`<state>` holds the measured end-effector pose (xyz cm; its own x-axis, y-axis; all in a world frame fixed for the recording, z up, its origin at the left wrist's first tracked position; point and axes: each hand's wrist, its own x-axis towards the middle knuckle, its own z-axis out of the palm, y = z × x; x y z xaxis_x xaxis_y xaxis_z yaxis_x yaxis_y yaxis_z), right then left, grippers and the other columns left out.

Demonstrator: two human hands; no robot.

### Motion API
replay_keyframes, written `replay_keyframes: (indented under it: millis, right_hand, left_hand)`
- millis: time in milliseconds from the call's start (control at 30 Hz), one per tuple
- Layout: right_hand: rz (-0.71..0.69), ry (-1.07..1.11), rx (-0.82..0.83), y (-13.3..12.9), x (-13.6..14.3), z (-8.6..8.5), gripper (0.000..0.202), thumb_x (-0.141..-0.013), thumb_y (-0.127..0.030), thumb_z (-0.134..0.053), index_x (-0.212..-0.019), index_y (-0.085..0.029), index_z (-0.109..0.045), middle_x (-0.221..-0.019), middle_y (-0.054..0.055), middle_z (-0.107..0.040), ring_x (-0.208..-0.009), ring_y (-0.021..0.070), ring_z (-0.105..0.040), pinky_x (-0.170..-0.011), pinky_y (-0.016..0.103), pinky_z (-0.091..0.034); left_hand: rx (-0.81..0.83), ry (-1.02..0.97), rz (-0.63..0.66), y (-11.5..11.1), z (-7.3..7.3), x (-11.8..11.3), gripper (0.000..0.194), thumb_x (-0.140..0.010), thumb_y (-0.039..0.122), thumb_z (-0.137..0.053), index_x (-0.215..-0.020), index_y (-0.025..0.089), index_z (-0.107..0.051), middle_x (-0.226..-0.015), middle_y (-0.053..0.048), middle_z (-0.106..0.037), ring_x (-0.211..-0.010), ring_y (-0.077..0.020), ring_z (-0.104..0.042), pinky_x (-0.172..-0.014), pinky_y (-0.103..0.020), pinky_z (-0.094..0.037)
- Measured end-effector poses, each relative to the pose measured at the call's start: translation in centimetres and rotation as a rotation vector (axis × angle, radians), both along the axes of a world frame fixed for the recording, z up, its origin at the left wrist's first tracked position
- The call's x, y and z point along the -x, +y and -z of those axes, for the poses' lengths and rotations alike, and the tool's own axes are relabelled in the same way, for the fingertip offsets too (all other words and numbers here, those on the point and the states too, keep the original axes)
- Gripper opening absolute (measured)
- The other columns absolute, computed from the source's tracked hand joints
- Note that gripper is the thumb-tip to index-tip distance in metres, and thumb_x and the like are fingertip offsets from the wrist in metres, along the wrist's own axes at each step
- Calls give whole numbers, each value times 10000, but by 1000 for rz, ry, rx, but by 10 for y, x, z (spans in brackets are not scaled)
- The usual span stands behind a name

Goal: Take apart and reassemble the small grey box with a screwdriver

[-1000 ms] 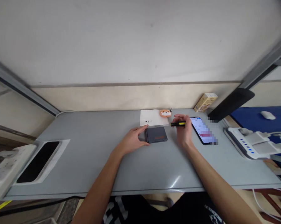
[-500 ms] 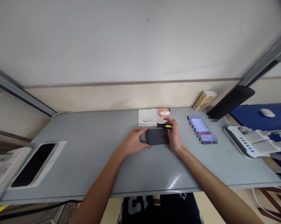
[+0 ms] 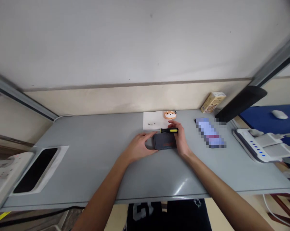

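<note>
A dark grey box [image 3: 166,141] with small reddish lettering lies on the grey table [image 3: 87,154]. My left hand [image 3: 141,147] grips its left end between thumb and fingers. At its right end rests my right hand [image 3: 180,137], its fingers also around a black and yellow screwdriver [image 3: 169,130] that lies level along the box's far edge, shaft pointing left. Behind the box is a white sheet [image 3: 148,117] with several tiny dark screws [image 3: 152,124] in a row. An orange and white animal-face case [image 3: 170,115] sits on the sheet's right part.
On the left, a black-screened phone [image 3: 36,170] lies on white paper beside a power strip [image 3: 10,173]. To the right are a blurred-out phone [image 3: 210,133], a small carton [image 3: 212,102], a black upright object [image 3: 241,103] and a charging station with plugs [image 3: 253,146].
The box has shifted slightly to the right with both hands still on it. The view has turned a little; the screwdriver stays in my right hand.
</note>
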<state>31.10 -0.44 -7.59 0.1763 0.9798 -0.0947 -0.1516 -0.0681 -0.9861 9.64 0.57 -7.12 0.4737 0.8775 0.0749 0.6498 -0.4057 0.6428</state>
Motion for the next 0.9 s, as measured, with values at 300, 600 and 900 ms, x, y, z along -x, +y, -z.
replay_keyframes:
  millis: [300, 600, 900]
  right_hand:
    - [77, -107, 42, 1, 3, 10, 565, -958, -682, -235, -1211, -316, -583, -1099, 63, -549, -897, 231, -587, -583, 334, -562]
    - [273, -439, -94, 2, 2, 11, 470, -1008, -556, -225, -1122, -253, -567, -975, 47, -584, -917, 219, -577, -827, 367, -493]
    - [291, -443, -110, 3, -2, 13, 473, -1012, -576, -229, -1122, -270, -572, -1000, 46, -590, -919, 228, -591, -795, 350, -489]
  left_hand:
    - [-3, 48, 20, 0, -9, -1, 760, -737, 422, -848, -1442, 324, -583, -1405, -29, -650, -1315, -295, -573, -1147, -428, -453]
    - [77, 4, 42, 3, -9, 7, 801, -743, 428, -843, -1481, 356, -541, -1444, -26, -616, -1196, -274, -636, -1064, -413, -519]
    - [76, 9, 30, 2, -6, 7, 851, -730, 453, -865, -1502, 374, -515, -1455, -26, -605, -1214, -279, -627, -1095, -421, -492]
